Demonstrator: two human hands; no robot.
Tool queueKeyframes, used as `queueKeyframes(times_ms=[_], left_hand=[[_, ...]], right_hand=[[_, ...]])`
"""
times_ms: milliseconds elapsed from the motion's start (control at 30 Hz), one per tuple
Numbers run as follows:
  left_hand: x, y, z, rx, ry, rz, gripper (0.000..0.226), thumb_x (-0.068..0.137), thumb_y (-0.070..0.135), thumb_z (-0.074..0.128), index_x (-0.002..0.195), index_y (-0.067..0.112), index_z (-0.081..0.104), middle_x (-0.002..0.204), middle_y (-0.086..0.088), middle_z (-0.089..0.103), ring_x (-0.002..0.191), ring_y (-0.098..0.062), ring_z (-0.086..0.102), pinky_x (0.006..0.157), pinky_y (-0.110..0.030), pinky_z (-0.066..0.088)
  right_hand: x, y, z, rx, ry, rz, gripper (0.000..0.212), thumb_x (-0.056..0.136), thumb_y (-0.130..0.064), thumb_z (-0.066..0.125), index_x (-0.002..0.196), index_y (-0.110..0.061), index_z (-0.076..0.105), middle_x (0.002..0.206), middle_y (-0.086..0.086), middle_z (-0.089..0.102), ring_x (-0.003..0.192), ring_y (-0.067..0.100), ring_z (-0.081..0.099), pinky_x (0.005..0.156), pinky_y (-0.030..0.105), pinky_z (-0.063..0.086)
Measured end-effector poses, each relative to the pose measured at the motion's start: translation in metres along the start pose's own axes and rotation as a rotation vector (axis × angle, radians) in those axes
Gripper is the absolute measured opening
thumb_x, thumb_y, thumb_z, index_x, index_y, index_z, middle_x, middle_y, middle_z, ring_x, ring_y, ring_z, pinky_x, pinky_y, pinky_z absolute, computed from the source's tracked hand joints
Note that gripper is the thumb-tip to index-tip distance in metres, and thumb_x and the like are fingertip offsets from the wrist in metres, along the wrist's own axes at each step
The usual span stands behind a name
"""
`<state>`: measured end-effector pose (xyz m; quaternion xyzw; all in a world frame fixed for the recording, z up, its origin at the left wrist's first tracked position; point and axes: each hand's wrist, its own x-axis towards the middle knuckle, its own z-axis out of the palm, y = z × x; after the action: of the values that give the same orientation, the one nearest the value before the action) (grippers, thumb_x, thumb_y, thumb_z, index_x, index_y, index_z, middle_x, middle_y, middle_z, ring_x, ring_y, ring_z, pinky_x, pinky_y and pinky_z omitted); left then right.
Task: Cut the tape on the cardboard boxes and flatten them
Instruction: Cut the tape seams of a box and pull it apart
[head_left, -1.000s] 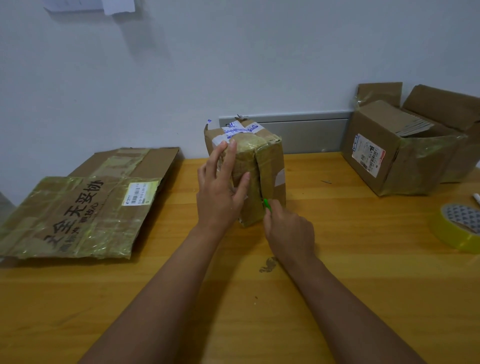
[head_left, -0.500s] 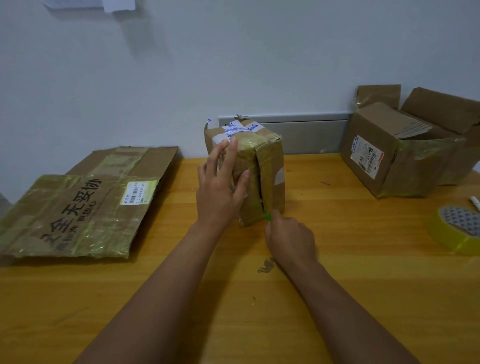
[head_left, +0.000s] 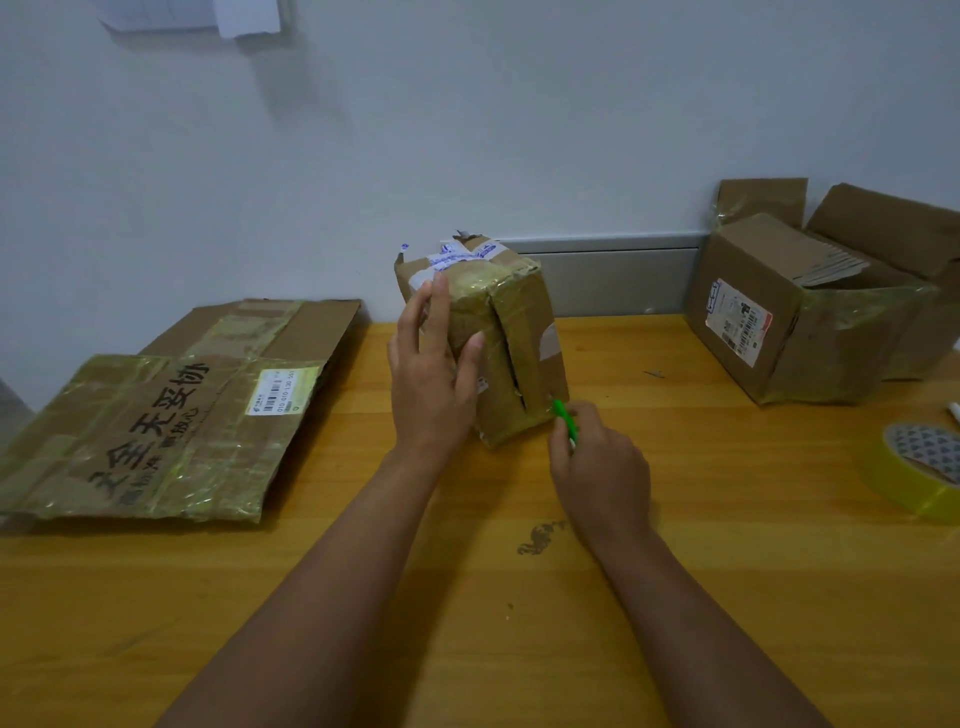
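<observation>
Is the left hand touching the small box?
Touching. The head view shows the left hand pressed on the box, fingers lying straight up its taped face.

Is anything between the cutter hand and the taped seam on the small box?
Nothing visible. The right hand holds the green cutter with its tip at the bottom of the seam on the small box. The left hand rests on the box's left side, clear of the seam.

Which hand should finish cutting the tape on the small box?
Probably the right hand: it grips the green cutter at the small box seam's bottom. The left hand steadies it.
</observation>
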<state>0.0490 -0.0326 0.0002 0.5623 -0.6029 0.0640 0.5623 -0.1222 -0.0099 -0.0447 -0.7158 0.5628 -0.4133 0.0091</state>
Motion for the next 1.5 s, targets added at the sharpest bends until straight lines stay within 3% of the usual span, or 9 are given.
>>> queueKeyframes(times_ms=[100, 200, 333, 467, 767, 1033, 1167, 1333, 1500], left_hand=[[-0.002, 0.002, -0.006, -0.093, 0.075, -0.078, 0.066, 0.099, 0.040, 0.052, 0.153, 0.039, 0.016, 0.155, 0.011, 0.024, 0.139, -0.010, 0.032, 0.093, -0.050, 0.054], [-0.014, 0.009, -0.012, -0.232, 0.108, -0.166, 0.077, 0.095, 0.031, 0.065, 0.152, 0.039, 0.014, 0.156, 0.012, 0.024, 0.137, -0.007, 0.037, 0.094, -0.038, 0.056], [-0.034, 0.004, -0.006, -0.298, 0.015, -0.405, 0.089, 0.082, 0.056, 0.068, 0.152, 0.038, 0.016, 0.156, 0.013, 0.021, 0.134, -0.010, 0.040, 0.094, -0.034, 0.053], [-0.055, -0.011, 0.004, -0.412, -0.292, -0.511, 0.078, 0.085, 0.046, 0.071, 0.149, 0.031, 0.029, 0.136, 0.011, 0.055, 0.123, -0.007, 0.056, 0.095, -0.022, 0.052], [-0.051, 0.003, -0.013, -0.452, -0.112, -0.483, 0.061, 0.084, 0.053, 0.060, 0.140, 0.041, 0.039, 0.137, 0.012, 0.047, 0.120, 0.000, 0.050, 0.077, -0.008, 0.049], [-0.054, -0.003, -0.014, -0.373, -0.186, -0.429, 0.077, 0.091, 0.050, 0.057, 0.154, 0.046, 0.013, 0.146, 0.008, 0.033, 0.120, 0.015, 0.043, 0.092, -0.010, 0.047], [-0.053, -0.006, -0.021, -0.156, -0.276, -0.205, 0.103, 0.083, 0.056, 0.069, 0.146, 0.060, -0.013, 0.156, 0.001, 0.026, 0.134, -0.007, 0.041, 0.099, -0.025, 0.044], [-0.048, -0.014, -0.025, 0.063, -0.252, -0.049, 0.089, 0.088, 0.034, 0.071, 0.144, 0.065, 0.009, 0.150, -0.012, 0.029, 0.136, -0.028, 0.038, 0.097, -0.047, 0.051], [-0.050, -0.012, -0.021, 0.058, -0.196, -0.027, 0.081, 0.091, 0.026, 0.069, 0.145, 0.057, 0.018, 0.145, -0.010, 0.035, 0.131, -0.026, 0.046, 0.094, -0.037, 0.054]], right_hand=[[0.004, 0.002, 0.010, 0.152, 0.132, 0.014, 0.031, 0.098, -0.034, 0.043, 0.107, -0.011, 0.062, 0.067, 0.003, 0.057, 0.055, 0.021, 0.054, 0.043, 0.024, 0.033], [0.010, 0.006, 0.020, 0.308, 0.150, 0.036, 0.034, 0.100, -0.035, 0.040, 0.110, -0.011, 0.061, 0.109, 0.012, 0.061, 0.097, 0.018, 0.054, 0.076, 0.010, 0.039], [0.018, 0.015, 0.033, 0.468, -0.113, 0.019, 0.017, 0.101, -0.031, 0.047, 0.109, -0.022, 0.060, 0.158, 0.003, 0.029, 0.146, 0.023, 0.023, 0.113, 0.040, 0.028], [0.014, 0.009, 0.028, 0.606, -0.195, 0.004, 0.013, 0.101, -0.027, 0.050, 0.104, -0.022, 0.062, 0.152, 0.001, 0.039, 0.140, 0.001, 0.030, 0.106, 0.017, 0.035], [0.015, -0.011, 0.011, 0.541, 0.159, -0.107, 0.030, 0.098, -0.027, 0.049, 0.106, -0.003, 0.064, 0.124, 0.012, 0.053, 0.112, 0.004, 0.046, 0.093, 0.003, 0.035], [0.011, -0.017, 0.014, 0.510, 0.086, -0.201, 0.026, 0.098, -0.024, 0.050, 0.106, -0.003, 0.064, 0.143, 0.014, 0.045, 0.134, 0.009, 0.037, 0.103, 0.003, 0.028], [0.011, -0.018, 0.010, 0.524, 0.095, -0.154, 0.024, 0.099, -0.023, 0.048, 0.104, -0.004, 0.061, 0.152, 0.008, 0.036, 0.137, 0.003, 0.033, 0.101, 0.003, 0.029], [0.008, -0.021, 0.008, 0.521, 0.083, -0.168, 0.032, 0.098, -0.030, 0.044, 0.104, -0.003, 0.061, 0.153, 0.009, 0.036, 0.137, 0.004, 0.035, 0.100, 0.007, 0.034], [0.004, -0.027, 0.001, 0.302, 0.124, -0.265, 0.026, 0.099, -0.025, 0.045, 0.105, -0.005, 0.061, 0.150, 0.018, 0.036, 0.143, 0.026, 0.030, 0.113, 0.027, 0.031]])
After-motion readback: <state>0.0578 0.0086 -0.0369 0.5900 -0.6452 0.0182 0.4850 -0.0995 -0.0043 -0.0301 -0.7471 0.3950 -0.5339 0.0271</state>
